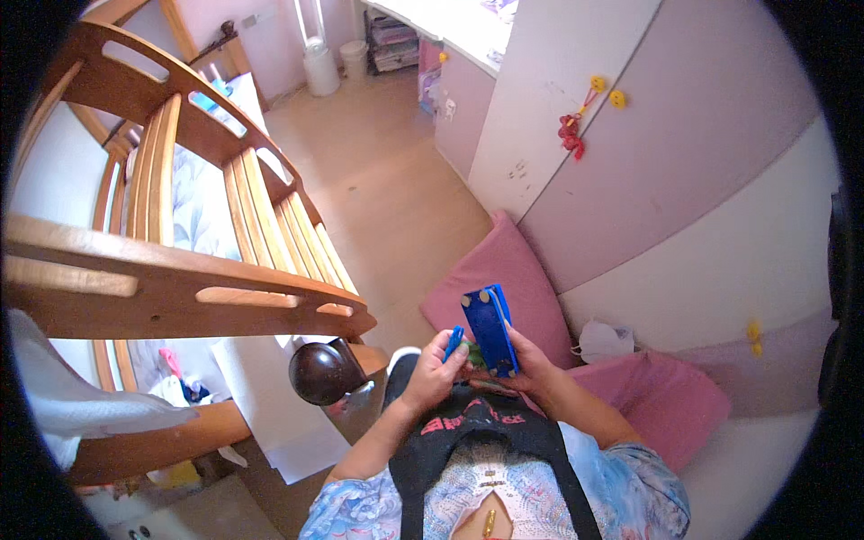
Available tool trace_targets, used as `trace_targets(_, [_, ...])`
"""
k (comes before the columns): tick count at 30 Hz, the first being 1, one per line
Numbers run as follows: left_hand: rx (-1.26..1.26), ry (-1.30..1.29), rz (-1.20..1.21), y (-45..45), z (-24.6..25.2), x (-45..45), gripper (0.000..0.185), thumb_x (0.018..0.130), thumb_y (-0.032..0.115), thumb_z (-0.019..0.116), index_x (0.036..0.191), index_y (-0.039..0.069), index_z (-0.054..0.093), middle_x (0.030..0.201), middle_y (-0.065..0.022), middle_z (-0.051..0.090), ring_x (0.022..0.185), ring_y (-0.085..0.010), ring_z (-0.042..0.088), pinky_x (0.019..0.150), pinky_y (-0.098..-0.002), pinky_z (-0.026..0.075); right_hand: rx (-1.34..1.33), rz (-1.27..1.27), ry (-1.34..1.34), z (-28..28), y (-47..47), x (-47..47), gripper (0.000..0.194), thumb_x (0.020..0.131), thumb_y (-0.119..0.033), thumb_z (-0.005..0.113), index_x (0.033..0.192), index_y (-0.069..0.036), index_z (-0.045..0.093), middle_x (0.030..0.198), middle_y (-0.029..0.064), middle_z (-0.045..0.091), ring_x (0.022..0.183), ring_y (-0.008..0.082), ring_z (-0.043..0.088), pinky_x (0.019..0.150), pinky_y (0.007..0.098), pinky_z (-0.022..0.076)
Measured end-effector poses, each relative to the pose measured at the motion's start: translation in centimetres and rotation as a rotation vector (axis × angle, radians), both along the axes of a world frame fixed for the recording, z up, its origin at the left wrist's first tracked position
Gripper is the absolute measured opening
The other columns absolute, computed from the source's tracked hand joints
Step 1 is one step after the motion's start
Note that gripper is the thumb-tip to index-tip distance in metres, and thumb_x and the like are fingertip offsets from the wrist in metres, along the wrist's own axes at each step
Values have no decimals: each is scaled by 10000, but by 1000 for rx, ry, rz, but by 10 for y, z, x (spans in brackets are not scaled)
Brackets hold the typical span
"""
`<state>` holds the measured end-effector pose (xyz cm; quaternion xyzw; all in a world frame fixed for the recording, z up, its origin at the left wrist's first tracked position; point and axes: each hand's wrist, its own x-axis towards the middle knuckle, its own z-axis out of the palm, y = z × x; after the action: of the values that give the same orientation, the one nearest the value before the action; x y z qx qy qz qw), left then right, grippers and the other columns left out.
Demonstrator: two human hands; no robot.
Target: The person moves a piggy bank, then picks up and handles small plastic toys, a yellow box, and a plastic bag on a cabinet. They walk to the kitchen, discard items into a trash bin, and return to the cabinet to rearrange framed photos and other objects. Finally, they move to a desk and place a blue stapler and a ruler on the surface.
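In my right hand (530, 364) is a flat blue rectangular object (489, 331), tilted up, with small round pale pads near its corners; I cannot tell exactly what it is. My left hand (435, 368) pinches a small blue piece (454, 342) between thumb and fingers, apart from the larger blue object. Something green (475, 355) shows between the two hands, partly hidden by them. Both hands are in front of my black apron (472, 420), above my lap.
At the left rises a wooden bunk-bed ladder (236, 266), with a dark round stool-like object (325, 372) below its end. Pink cushions (516, 290) lie by the white and pink cabinet doors (607, 196) at the right. A white bag (604, 341) sits between them.
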<state>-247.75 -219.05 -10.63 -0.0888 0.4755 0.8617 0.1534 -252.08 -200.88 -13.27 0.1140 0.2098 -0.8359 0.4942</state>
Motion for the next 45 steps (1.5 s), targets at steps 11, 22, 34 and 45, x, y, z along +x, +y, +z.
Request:
trace_targets(11, [-245,53,179,-24,-4,-175,124,904,170,542,979,71,534,741,64,495,621,-26,460,550,-189,396,320,-75,117,34,-44,-186,362,923,-351,468,1206,-128,431,1014,78,596,875,204,615,669,318,534])
trace_targets(22, [-113,-94,478,-129,-25,-404,143,904,218,546,874,79,554,585,50,442,497,-30,378,450,-181,292,185,57,121,23,-137,-461,379,924,-352,466,1228,-128,439,1067,89,583,927,202,583,731,367,503])
trace_targets(34, [-47,-250,491,-180,-31,-606,168,915,242,527,864,82,540,552,33,431,423,-25,340,369,-171,234,186,-288,143,13,-151,-721,471,881,-369,522,1254,-102,411,1138,136,545,972,256,568,773,406,497])
trace_targets(45, [-119,-171,292,-190,-31,-879,158,917,215,518,856,71,540,636,22,471,452,-28,360,399,-167,255,159,-376,360,25,-155,-949,473,916,-322,483,1334,-142,355,1204,97,517,1040,194,538,850,367,469])
